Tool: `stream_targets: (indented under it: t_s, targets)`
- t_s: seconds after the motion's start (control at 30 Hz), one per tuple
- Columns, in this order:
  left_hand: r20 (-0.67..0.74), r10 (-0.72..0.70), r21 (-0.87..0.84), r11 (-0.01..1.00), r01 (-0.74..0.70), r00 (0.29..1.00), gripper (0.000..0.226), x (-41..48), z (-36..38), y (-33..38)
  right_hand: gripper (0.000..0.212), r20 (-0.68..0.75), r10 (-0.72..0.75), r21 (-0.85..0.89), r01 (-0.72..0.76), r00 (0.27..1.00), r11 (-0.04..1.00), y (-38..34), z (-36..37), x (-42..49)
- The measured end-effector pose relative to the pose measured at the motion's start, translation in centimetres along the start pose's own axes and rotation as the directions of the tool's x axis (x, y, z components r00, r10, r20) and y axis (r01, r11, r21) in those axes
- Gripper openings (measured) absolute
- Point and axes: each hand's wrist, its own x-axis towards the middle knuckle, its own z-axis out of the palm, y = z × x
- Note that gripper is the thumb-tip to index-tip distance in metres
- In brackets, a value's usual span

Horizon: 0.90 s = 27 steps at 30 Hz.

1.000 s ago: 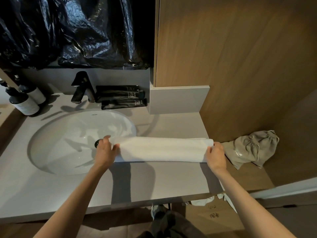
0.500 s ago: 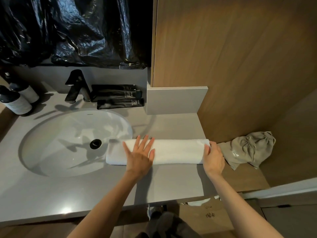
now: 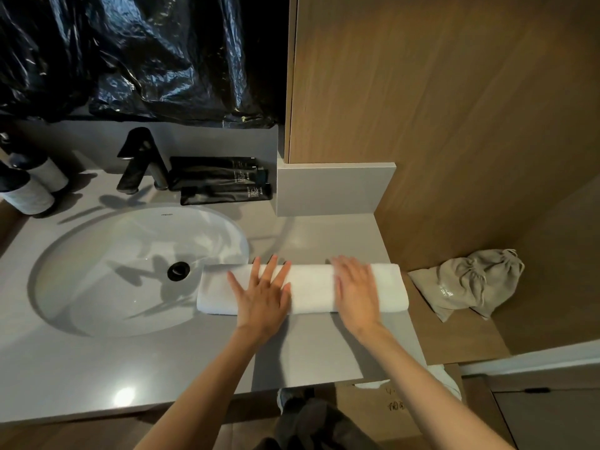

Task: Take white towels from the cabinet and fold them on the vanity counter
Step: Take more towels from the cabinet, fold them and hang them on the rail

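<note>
A folded white towel (image 3: 311,289) lies as a long narrow band across the right half of the vanity counter (image 3: 194,362), running parallel to its front edge; the towel's right end reaches the counter's right edge, and its left end juts a little over the right rim of the sink basin (image 3: 97,264), close to the black drain (image 3: 178,271); the left hand (image 3: 263,295) lies flat on the towel's left-middle part, fingers straight and spread, grasping nothing; the right hand (image 3: 355,287), slightly blurred, presses palm-down on the right part, fingers extended and together, likewise grasping nothing; a black faucet (image 3: 139,160) stands at the counter's back edge behind the basin, with black tubes (image 3: 224,183) lying just to its right; two dark-capped bottles (image 3: 29,186) stand at the back left corner; a grey drawstring bag (image 3: 467,284) rests on the lower wooden shelf (image 3: 454,336) beyond the counter's right edge; black plastic sheeting (image 3: 130,53) hangs above the back edge.
</note>
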Motion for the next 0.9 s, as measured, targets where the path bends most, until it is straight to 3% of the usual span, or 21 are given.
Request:
stream_targets:
  t_s: [0.07,0.17,0.37,0.67,0.9]
  targets:
    - [-0.006,-0.006,-0.005,1.0,0.006,1.0,0.06,0.0,-0.1,0.0,0.05,0.135,0.003,-0.044,0.003,0.991,0.999,-3.2,1.4,0.3]
    - [0.002,0.01,0.019,1.0,-0.01,1.0,0.062,0.0,0.0,-0.1,0.067,0.2,0.001,-0.15,0.03,0.98,0.988,-5.5,2.9,0.2]
    - [-0.042,0.071,0.033,0.997,-0.069,0.997,0.058,-0.3,-0.2,-1.2,0.059,0.275,0.005,-0.216,0.056,0.961,0.975,-2.2,2.5,0.5]
    - [-0.071,0.043,-0.028,0.999,-0.045,0.997,0.066,-0.9,-0.4,-6.9,0.069,0.229,0.144,-0.295,-0.073,0.963,0.953,6.0,-0.6,-0.9]
    - [-0.084,0.052,-0.025,0.998,-0.054,0.995,0.068,-1.6,-0.4,-7.0,0.076,0.236,0.13,-0.26,-0.066,0.963,0.963,6.6,-1.0,-2.2]
